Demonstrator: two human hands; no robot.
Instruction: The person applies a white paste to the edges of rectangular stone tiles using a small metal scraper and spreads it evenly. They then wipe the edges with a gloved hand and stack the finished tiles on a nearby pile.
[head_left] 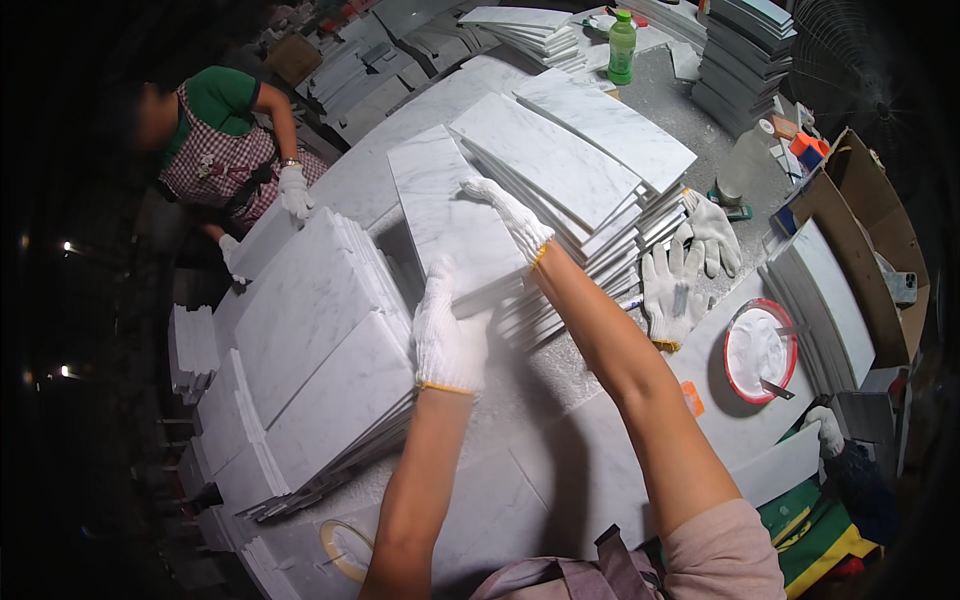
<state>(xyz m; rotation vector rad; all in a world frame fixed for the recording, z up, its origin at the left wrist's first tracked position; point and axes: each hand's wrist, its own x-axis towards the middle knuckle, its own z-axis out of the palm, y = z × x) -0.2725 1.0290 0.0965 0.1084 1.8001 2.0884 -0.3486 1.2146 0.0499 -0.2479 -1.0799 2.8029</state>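
Note:
My left hand, in a white knit glove with a yellow cuff, grips the near end of a white marble tile with grey veins. My right hand, gloved the same way, is on that tile's right long edge. The tile is tilted between a tile stack on the right and a wide stack of marble tiles on the left. Part of the tile's near edge and my left fingertips are hard to make out.
A person in a checked apron works at the far left. Right of me lie spare white gloves and a red-rimmed bowl of white paste with a blade in it. Beyond stand a green bottle, a clear bottle and a cardboard box.

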